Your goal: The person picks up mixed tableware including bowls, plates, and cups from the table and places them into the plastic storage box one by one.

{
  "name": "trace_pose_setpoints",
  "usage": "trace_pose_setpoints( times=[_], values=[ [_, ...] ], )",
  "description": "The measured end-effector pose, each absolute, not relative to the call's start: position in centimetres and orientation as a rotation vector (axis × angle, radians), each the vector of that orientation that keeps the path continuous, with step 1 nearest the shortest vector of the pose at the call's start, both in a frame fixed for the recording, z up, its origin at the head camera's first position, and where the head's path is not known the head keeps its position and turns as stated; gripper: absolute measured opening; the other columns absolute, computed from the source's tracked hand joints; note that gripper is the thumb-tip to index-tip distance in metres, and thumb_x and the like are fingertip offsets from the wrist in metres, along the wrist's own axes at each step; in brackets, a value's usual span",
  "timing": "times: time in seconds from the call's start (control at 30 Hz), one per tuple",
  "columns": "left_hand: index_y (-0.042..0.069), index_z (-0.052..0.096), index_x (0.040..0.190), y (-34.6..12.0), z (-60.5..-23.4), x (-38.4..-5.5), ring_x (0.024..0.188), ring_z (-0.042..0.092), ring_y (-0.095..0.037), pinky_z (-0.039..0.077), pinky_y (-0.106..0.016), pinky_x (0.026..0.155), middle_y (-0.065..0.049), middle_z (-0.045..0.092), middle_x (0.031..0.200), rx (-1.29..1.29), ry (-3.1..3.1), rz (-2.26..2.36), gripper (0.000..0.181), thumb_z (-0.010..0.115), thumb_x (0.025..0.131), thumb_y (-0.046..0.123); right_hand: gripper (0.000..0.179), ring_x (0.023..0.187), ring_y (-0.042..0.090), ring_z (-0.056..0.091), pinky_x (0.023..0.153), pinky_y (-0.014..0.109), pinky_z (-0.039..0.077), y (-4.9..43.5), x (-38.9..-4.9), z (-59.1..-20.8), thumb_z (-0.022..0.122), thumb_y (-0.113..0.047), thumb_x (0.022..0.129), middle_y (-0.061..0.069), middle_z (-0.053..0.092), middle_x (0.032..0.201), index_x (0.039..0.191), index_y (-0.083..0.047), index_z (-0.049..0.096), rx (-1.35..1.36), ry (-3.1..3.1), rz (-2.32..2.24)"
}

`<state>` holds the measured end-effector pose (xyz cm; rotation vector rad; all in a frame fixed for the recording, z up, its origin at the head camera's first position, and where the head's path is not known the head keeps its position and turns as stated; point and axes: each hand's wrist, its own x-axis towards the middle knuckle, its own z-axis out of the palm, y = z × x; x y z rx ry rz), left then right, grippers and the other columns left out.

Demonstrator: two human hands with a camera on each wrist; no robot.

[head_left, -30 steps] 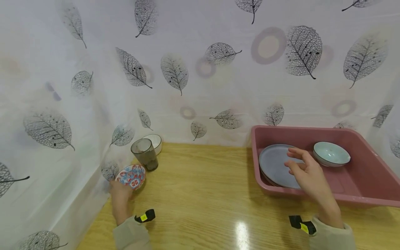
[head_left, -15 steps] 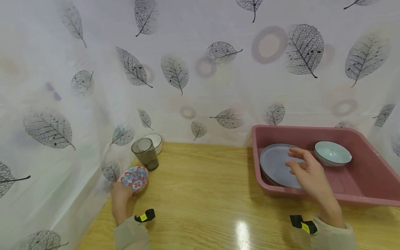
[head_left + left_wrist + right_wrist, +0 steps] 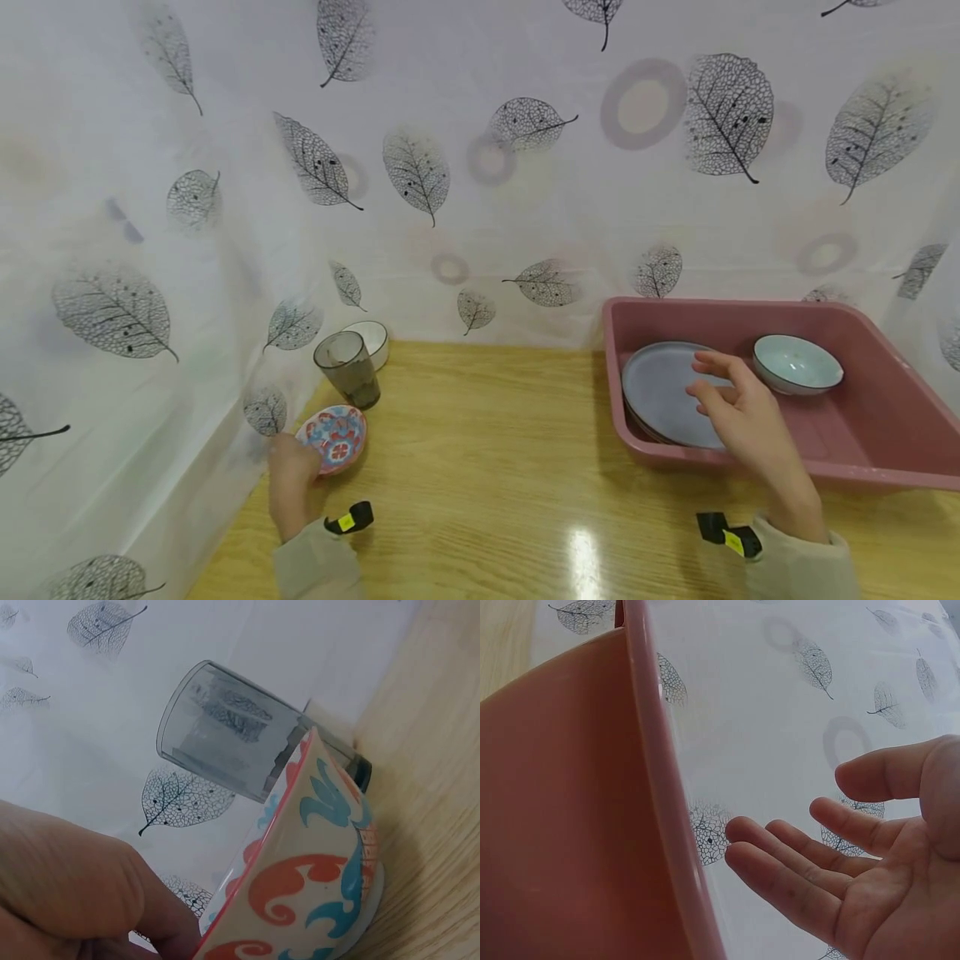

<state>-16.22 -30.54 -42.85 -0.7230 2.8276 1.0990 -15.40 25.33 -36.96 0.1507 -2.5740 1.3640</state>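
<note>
My left hand (image 3: 289,477) pinches the near-left rim of a small bowl (image 3: 337,440) patterned in red and blue, at the left of the table. In the left wrist view the bowl (image 3: 307,877) is tilted low over the wood; whether its foot touches the table I cannot tell. Just behind it stands a grey see-through glass (image 3: 349,371), with a white dark-rimmed bowl (image 3: 377,342) partly hidden by it. At the right, my right hand (image 3: 750,425) hovers over the front of a pink tub (image 3: 750,310). Its fingers are relaxed and apart, holding nothing, as the right wrist view shows.
Inside the tub lie stacked grey-blue plates (image 3: 660,392) on the left and a pale green bowl (image 3: 797,365) toward the back. A leaf-printed curtain (image 3: 480,208) bounds the wooden table (image 3: 480,467) at the back and left.
My left hand has shifted the patterned bowl slightly right and toward me, away from the glass. The right hand has stayed nearly still over the tub.
</note>
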Motion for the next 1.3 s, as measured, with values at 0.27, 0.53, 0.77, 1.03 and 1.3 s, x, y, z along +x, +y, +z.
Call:
trace_pose_setpoints(
  times=[0.27, 0.53, 0.77, 1.03, 1.3],
  values=[
    [-0.021, 0.034, 0.124, -29.9, -42.6, -16.3, 0.104, 0.050, -0.050, 0.045, -0.059, 0.093, -0.041, 0.047, 0.114, -0.653, 2.852, 1.090, 0.042, 0.043, 0.091, 0.003, 0.049, 0.087, -0.015, 0.056, 0.069, 0.011, 0.052, 25.4, -15.4, -36.9, 0.050, -0.023, 0.104, 0.023, 0.049, 0.139, 0.147, -0.003, 0.040, 0.154, -2.585, 1.364],
    [-0.018, 0.036, 0.130, -29.2, -41.9, -16.5, 0.102, 0.052, -0.042, 0.050, -0.052, 0.088, -0.036, 0.050, 0.116, -0.589, 2.825, 1.112, 0.043, 0.042, 0.092, 0.001, 0.050, 0.088, -0.015, 0.055, 0.069, 0.014, 0.053, 25.5, -15.4, -36.9, 0.050, -0.024, 0.104, 0.022, 0.049, 0.140, 0.148, -0.004, 0.039, 0.152, -2.594, 1.366],
    [-0.014, 0.038, 0.134, -27.6, -41.5, -17.1, 0.083, 0.057, -0.035, 0.060, -0.039, 0.058, -0.035, 0.052, 0.110, -0.508, 2.816, 1.184, 0.046, 0.042, 0.089, -0.004, 0.049, 0.089, -0.015, 0.055, 0.070, 0.013, 0.053, 25.6, -15.4, -36.9, 0.050, -0.024, 0.104, 0.021, 0.049, 0.140, 0.148, -0.004, 0.040, 0.146, -2.591, 1.365],
    [-0.010, 0.037, 0.141, -25.3, -41.5, -18.3, 0.073, 0.057, -0.028, 0.060, -0.038, 0.052, -0.035, 0.050, 0.113, -0.454, 2.773, 1.279, 0.053, 0.042, 0.088, -0.007, 0.050, 0.090, -0.016, 0.054, 0.071, 0.010, 0.052, 25.6, -15.3, -36.8, 0.049, -0.024, 0.104, 0.023, 0.048, 0.140, 0.148, -0.002, 0.039, 0.163, -2.587, 1.378],
    [-0.013, 0.044, 0.135, -23.7, -41.7, -19.0, 0.090, 0.059, -0.034, 0.060, -0.037, 0.059, -0.034, 0.055, 0.115, -0.402, 2.845, 1.332, 0.045, 0.046, 0.090, -0.008, 0.050, 0.091, -0.017, 0.054, 0.072, 0.008, 0.052, 25.6, -15.3, -36.8, 0.049, -0.024, 0.104, 0.023, 0.048, 0.140, 0.148, -0.002, 0.038, 0.168, -2.583, 1.378]
  ],
)
